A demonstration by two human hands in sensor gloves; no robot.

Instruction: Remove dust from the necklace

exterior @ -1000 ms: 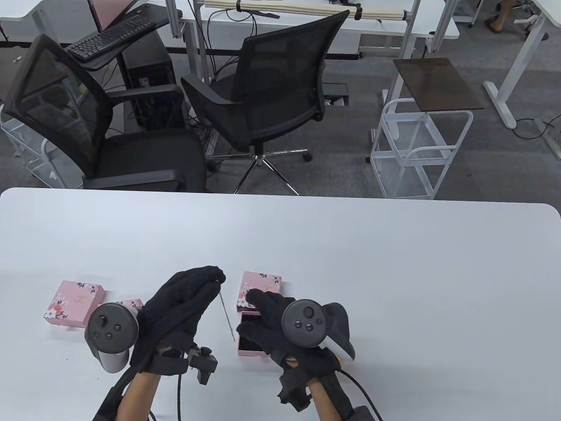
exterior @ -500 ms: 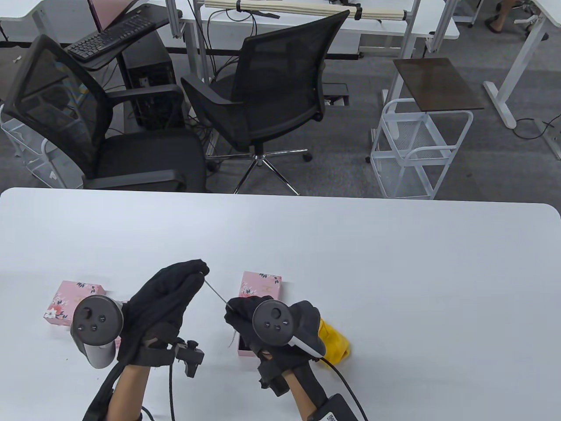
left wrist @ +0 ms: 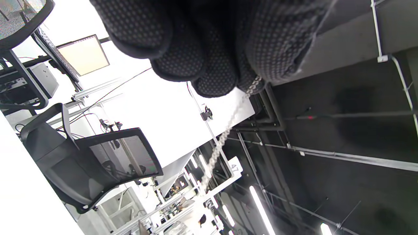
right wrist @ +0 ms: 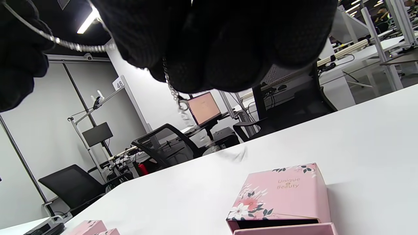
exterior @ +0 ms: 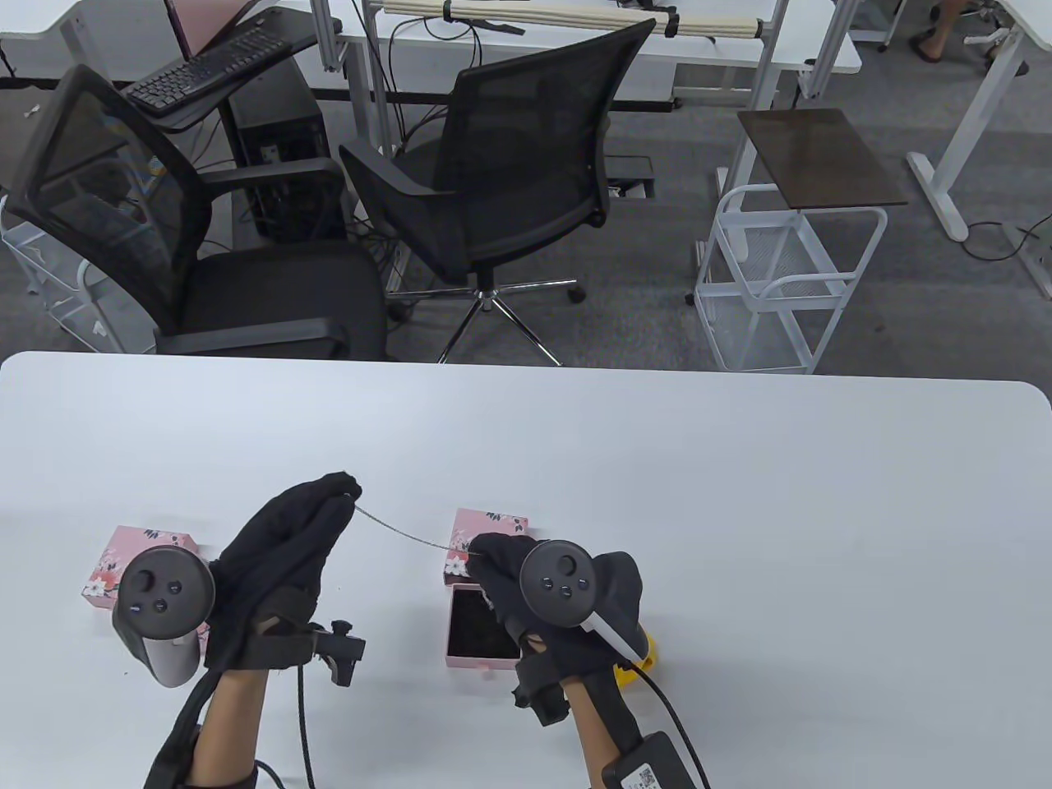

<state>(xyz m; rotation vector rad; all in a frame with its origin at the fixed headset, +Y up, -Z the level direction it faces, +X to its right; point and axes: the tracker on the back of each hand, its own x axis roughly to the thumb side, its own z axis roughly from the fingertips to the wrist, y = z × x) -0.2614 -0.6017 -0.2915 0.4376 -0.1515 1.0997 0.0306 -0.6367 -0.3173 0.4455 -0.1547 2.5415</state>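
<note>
A thin silver necklace chain (exterior: 401, 533) stretches taut above the white table (exterior: 740, 493) between both gloved hands. My left hand (exterior: 333, 496) pinches its left end; the chain (left wrist: 225, 133) runs out from those fingertips (left wrist: 251, 83) in the left wrist view. My right hand (exterior: 481, 555) pinches the other end. In the right wrist view the chain (right wrist: 65, 44) crosses the top left, and a short tail with a clasp (right wrist: 178, 98) dangles below the fingers. An open pink box tray (exterior: 481, 629) with dark lining lies under the right hand, its floral lid (exterior: 486, 538) just behind. A yellow cloth (exterior: 637, 662) peeks from under the right wrist.
A second pink floral box (exterior: 136, 563) lies left of the left hand, part hidden by the tracker. Two black office chairs (exterior: 493, 181) stand beyond the table's far edge, with a white wire cart (exterior: 781, 279) to the right.
The hands have drawn apart, left hand moving left, right hand taking the chain's lower end and rising. The chain went from hanging to stretched between them, uncovering the open box tray.
</note>
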